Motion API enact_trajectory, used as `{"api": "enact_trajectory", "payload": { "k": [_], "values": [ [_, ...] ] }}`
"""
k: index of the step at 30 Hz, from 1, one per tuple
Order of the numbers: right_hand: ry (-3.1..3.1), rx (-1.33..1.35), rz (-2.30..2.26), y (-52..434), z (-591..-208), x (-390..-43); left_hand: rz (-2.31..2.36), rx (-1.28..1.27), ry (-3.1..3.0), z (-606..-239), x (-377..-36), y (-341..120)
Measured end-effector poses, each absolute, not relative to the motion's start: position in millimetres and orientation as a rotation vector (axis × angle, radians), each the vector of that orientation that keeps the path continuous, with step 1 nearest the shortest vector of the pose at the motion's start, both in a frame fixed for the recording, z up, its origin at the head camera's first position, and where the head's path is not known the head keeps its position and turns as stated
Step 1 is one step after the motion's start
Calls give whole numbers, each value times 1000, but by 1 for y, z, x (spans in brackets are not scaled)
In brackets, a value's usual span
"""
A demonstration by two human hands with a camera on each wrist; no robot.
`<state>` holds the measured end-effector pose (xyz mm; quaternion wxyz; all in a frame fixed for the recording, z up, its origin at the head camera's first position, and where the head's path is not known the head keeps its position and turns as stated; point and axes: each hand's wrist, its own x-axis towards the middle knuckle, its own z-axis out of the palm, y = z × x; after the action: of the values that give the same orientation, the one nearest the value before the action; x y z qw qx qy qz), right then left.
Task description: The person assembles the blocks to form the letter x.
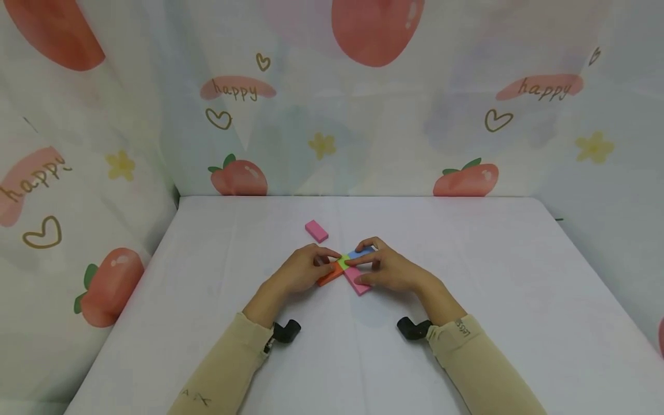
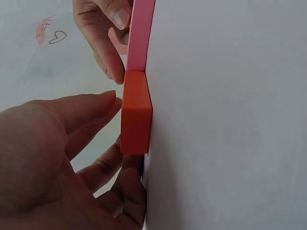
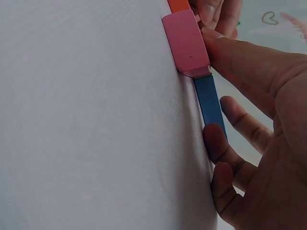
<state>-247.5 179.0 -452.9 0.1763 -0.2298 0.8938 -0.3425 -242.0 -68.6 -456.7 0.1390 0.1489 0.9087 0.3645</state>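
Note:
Four-armed in shape, a flat cluster of small rectangular blocks lies between my hands. In the head view, a green block [image 1: 344,263] is at its middle, an orange block [image 1: 324,278] at left, a blue block [image 1: 357,253] behind right and a pink block [image 1: 355,283] in front. My left hand [image 1: 302,268] rests its thumb at the orange block, its index fingertip reaching the green one. With its thumb on the pink block, my right hand [image 1: 392,270] extends its index finger to the green block. Its other fingertips touch the blue block [image 3: 210,103], seen in the right wrist view.
A second pink block [image 1: 317,231] lies apart, behind the cluster and slightly left. All the blocks lie on a table with a white cloth [image 1: 218,248]. A printed curtain [image 1: 373,127] stands along the table's back edge, with more of it at the sides.

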Motion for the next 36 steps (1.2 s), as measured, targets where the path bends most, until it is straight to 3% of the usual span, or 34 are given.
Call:
{"api": "enact_trajectory", "payload": {
  "k": [30, 36],
  "values": [
    [2539, -663, -966, 180, -452, -247, 958, 373, 2736, -438, -264, -90],
    [2541, -658, -965, 180, -454, -247, 852, 464, 2774, -432, -271, -96]
  ]
}}
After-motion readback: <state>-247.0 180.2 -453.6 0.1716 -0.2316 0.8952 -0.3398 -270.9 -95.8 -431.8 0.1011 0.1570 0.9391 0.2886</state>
